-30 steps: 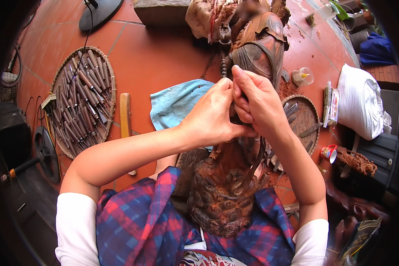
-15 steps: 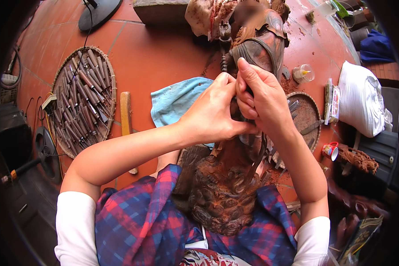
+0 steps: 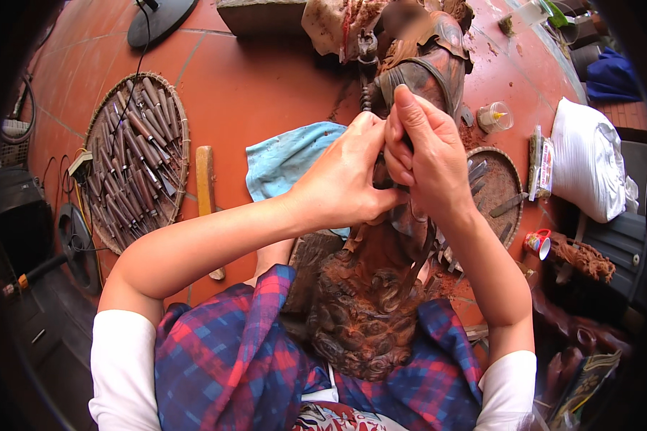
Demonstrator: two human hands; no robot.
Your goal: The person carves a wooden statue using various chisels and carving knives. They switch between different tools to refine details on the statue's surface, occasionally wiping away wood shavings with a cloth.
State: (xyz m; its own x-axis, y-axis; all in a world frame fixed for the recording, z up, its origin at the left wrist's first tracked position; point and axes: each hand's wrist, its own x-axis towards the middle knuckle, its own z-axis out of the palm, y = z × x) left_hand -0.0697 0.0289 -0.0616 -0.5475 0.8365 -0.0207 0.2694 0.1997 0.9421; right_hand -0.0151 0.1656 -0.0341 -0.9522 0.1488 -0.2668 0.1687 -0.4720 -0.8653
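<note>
Head camera: the right hand [image 3: 435,154] has its fingers curled in toward the palm, thumb extended up and away from the body; whether they grip anything, I cannot tell. Touching it, the left hand [image 3: 349,172] has its thumb stretched across below those curled fingers and its other fingers bent above; what they close on is hidden.

Both hands are over the middle of a carved wooden figure [image 3: 381,251], which runs from the lap up toward the top edge, its knobbly base nearest the body and its head end blurred. A plaid cloth [image 3: 223,352] covers the lap on either side of that base, and a rough wooden block [image 3: 313,266] is just beside the figure on the left.

Left of the hands, a light blue cloth [image 3: 284,161] lies crumpled on the tiled floor [image 3: 266,79]. Next comes a wooden bar [image 3: 205,179], then a round woven tray [image 3: 185,151] full of wooden-handled tools [image 3: 133,158]. On the right, a second round tray [image 3: 499,179] carries flat blades, with reddish shavings [image 3: 449,291] near it. Beyond are a clear jar [image 3: 494,117], a red cup [image 3: 538,244] tipped sideways and a bulging white sack [image 3: 589,158].
</note>
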